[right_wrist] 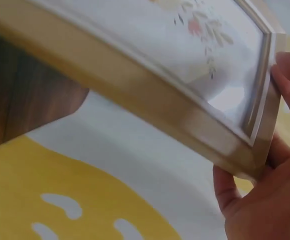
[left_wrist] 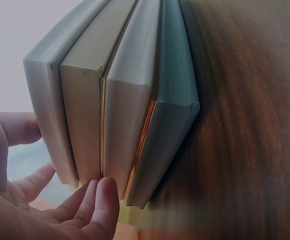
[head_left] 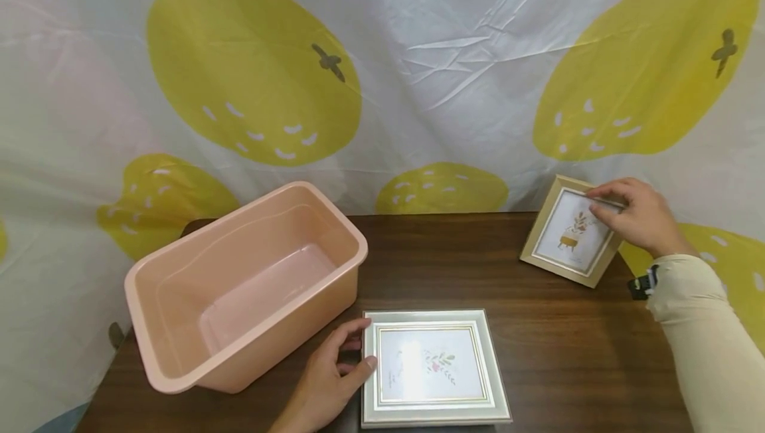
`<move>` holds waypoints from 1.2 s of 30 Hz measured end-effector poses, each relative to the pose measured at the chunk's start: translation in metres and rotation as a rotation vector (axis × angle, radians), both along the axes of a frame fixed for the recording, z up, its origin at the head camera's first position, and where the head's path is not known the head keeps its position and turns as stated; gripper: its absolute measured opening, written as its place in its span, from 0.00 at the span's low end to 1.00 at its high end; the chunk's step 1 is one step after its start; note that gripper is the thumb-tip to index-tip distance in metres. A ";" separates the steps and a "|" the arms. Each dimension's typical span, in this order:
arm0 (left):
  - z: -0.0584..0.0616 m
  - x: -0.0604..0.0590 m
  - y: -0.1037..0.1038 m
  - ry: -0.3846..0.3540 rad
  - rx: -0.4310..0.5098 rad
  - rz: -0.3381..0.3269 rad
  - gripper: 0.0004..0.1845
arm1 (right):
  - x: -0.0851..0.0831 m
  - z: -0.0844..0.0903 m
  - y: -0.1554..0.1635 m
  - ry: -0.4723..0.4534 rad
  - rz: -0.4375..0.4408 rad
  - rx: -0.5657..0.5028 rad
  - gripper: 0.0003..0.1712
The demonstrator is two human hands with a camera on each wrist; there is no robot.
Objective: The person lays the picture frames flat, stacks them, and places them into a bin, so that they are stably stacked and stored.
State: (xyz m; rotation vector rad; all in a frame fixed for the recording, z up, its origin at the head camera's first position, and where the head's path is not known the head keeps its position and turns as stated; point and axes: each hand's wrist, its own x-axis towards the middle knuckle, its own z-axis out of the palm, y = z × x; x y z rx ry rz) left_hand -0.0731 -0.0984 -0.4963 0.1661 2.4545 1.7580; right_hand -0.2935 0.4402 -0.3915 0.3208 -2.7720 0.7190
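My right hand (head_left: pixel 645 217) pinches a beige picture frame (head_left: pixel 546 224) by its upper right corner, thumb over the front. The frame leans back at the far right of the table, showing a print of a potted plant. In the right wrist view, thumb and fingers sit on both sides of the frame's corner. At the front middle, a stack of several picture frames lies flat, a white one (head_left: pixel 497 380) with a floral print on top. Thumb and fingers of my left hand (head_left: pixel 325 373) rest loosely against the stack's left side; the left wrist view shows the layered frame edges (left_wrist: pixel 85 110).
A pink plastic bin (head_left: pixel 239 360) with nothing in it stands at the left of the dark wooden table (head_left: pixel 436 260). Behind the table hangs a white cloth (head_left: pixel 442 54) printed with yellow fruit. A dark watch (head_left: pixel 642 283) is on my right wrist.
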 end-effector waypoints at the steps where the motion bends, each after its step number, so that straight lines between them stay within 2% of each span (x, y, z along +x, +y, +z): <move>1: 0.000 0.000 0.000 0.001 0.000 0.000 0.28 | 0.001 0.001 -0.001 -0.017 -0.002 0.004 0.16; 9: 0.000 0.000 0.000 0.007 0.006 0.005 0.28 | 0.007 0.013 -0.006 -0.118 0.019 0.084 0.19; 13: 0.000 0.000 -0.001 0.010 0.000 0.000 0.28 | 0.010 0.015 -0.009 -0.164 0.023 0.087 0.19; 20: 0.000 -0.001 -0.002 0.006 -0.003 -0.018 0.28 | 0.017 0.013 -0.013 -0.099 0.007 0.054 0.18; 27: 0.000 -0.002 -0.001 0.017 -0.005 -0.016 0.28 | 0.031 0.008 -0.016 -0.035 -0.014 -0.095 0.19; 36: 0.000 -0.002 -0.001 0.012 0.005 -0.006 0.28 | 0.052 0.017 -0.036 0.028 -0.002 -0.190 0.18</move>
